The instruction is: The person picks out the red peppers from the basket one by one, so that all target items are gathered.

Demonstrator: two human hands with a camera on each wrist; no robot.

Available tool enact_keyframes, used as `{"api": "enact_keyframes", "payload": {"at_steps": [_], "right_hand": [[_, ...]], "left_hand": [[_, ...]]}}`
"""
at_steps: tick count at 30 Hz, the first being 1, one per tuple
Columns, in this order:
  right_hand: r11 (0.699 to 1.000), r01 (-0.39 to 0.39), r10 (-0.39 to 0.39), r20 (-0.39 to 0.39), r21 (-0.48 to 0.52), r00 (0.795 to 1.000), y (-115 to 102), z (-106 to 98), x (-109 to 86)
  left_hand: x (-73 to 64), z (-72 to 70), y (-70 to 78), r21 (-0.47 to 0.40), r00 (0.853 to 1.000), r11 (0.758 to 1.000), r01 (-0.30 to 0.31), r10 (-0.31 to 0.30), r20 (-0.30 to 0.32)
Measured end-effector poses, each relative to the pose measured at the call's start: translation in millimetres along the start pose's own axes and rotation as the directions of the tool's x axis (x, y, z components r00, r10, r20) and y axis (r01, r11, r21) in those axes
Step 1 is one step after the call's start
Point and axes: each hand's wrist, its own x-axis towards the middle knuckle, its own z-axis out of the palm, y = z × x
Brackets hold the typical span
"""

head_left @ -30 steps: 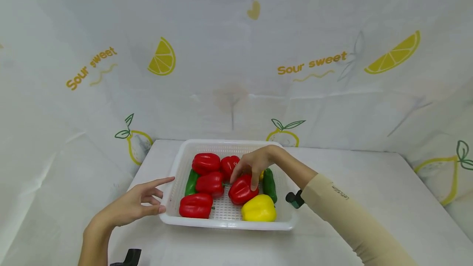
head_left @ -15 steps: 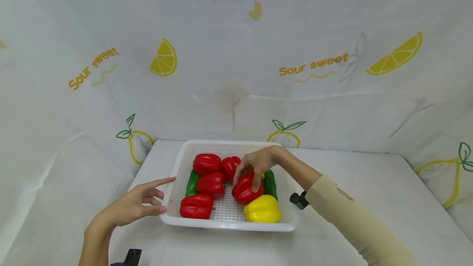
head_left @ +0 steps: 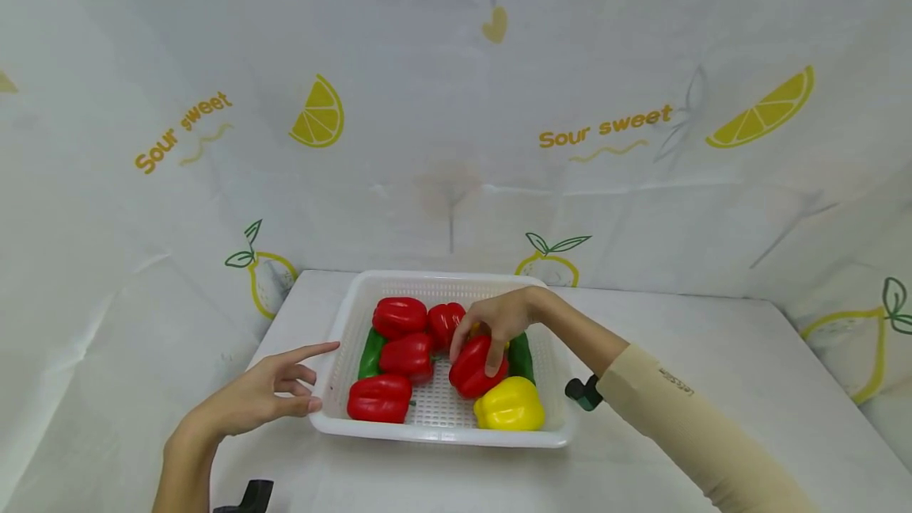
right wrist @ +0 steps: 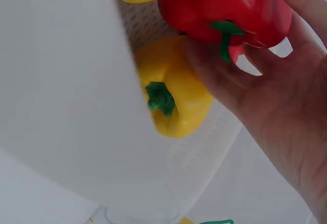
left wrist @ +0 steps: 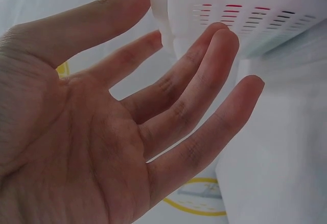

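Observation:
My right hand [head_left: 502,319] grips a red bell pepper [head_left: 472,372] inside the white basket [head_left: 442,437]. In the right wrist view, the green stem of this red bell pepper [right wrist: 250,9] faces the camera, and a yellow bell pepper [right wrist: 186,94] sits close under the fingers. The head view has that yellow one mostly hidden behind the hand. Another yellow bell pepper [head_left: 509,405] lies at the basket's front right. My left hand [head_left: 267,393] touches the basket's left rim with thumb and index finger; its other fingers are loosely bent and hold nothing.
Several more red bell peppers [head_left: 406,358] fill the basket's left and back. Long green vegetables lie along its sides, one at the right [head_left: 521,359] and one at the left [head_left: 371,355]. The basket stands on a white table [head_left: 684,386] before a lemon-print curtain [head_left: 442,141].
My right hand has moved slightly right with the red bell pepper, which has turned a little. The front yellow bell pepper has shifted slightly right. My left hand stays put.

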Motion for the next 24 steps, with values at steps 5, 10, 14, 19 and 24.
{"api": "enact_keyframes", "payload": {"at_steps": [5, 10, 14, 19, 24], "right_hand": [[0.999, 0.041, -0.040, -0.020, 0.019, 0.999, 2, 3, -4.1], [0.994, 0.097, -0.097, -0.016, 0.038, 0.995, 3, 2, -9.7], [0.989, 0.144, -0.143, -0.023, 0.040, 0.989, 2, 0, -15.9], [0.983, 0.178, -0.176, -0.065, 0.037, 0.982, 4, -2, -25.0], [0.979, 0.190, -0.183, -0.104, 0.067, 0.978, 8, -1, -36.6]], "left_hand": [[0.7, -0.4, -0.8, -0.015, 1.000, 1.000, 0.018, -0.018, 0.003], [0.8, 0.4, 0.5, -0.020, 0.999, 0.999, 0.032, -0.032, 0.007], [-0.4, 0.4, 1.8, -0.018, 0.999, 0.999, 0.049, -0.049, 0.011], [-1.3, -0.4, 1.4, -0.015, 0.999, 0.999, 0.033, -0.033, 0.012], [0.0, 0.3, 0.6, -0.040, 0.999, 0.998, 0.044, -0.043, 0.016]]}}
